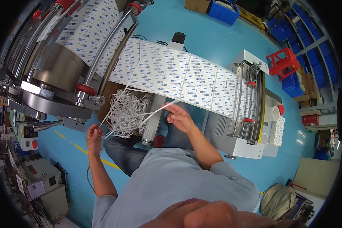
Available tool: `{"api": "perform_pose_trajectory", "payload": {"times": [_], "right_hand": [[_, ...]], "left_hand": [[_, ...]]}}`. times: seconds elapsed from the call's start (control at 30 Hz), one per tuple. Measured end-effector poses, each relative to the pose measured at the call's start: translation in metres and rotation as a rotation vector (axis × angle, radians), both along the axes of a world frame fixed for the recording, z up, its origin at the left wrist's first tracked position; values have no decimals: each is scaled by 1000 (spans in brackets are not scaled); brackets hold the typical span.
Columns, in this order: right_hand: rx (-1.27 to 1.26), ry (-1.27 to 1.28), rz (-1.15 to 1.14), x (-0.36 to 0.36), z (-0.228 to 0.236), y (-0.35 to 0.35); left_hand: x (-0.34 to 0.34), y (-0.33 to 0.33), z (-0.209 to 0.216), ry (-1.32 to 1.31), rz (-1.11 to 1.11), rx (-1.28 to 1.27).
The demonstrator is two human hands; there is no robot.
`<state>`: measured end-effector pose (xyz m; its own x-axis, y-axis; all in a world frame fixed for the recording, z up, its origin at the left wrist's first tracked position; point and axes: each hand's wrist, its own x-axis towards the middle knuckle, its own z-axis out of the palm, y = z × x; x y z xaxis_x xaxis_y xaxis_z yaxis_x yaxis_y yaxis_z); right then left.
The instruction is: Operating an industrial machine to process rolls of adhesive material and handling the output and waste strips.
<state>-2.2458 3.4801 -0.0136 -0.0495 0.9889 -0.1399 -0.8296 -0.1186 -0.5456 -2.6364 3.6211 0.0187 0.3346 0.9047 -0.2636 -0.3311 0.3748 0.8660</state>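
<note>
A white web with blue print stretches from the large roller machine to the smaller machine on the right, with cut lines across it. Thin white strips peel off it and run down to a tangled heap of strip waste in front of me. My left hand, left of the heap, is closed on thin strips. Just below the web's near edge, my right hand has a white strip at its fingertips, seemingly pinched; the other fingers are curled.
At the left stands the roller machine with a metal drum and red-collared bars. The smaller roller machine is at my right. A grey roller lies beside the heap. A red stool and blue bins stand farther off.
</note>
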Motion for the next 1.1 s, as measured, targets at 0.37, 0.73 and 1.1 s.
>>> {"api": "perform_pose_trajectory", "payload": {"times": [0.37,0.73,1.1], "right_hand": [[-9,-36,-4,-2,7,-1],[-20,-233,-53,-8,18,0],[-6,-324,-107,-10,23,-1]], "left_hand": [[5,14,-56,-32,157,-336],[39,29,-68,728,-60,-61],[128,-18,38,1090,174,946]]}}
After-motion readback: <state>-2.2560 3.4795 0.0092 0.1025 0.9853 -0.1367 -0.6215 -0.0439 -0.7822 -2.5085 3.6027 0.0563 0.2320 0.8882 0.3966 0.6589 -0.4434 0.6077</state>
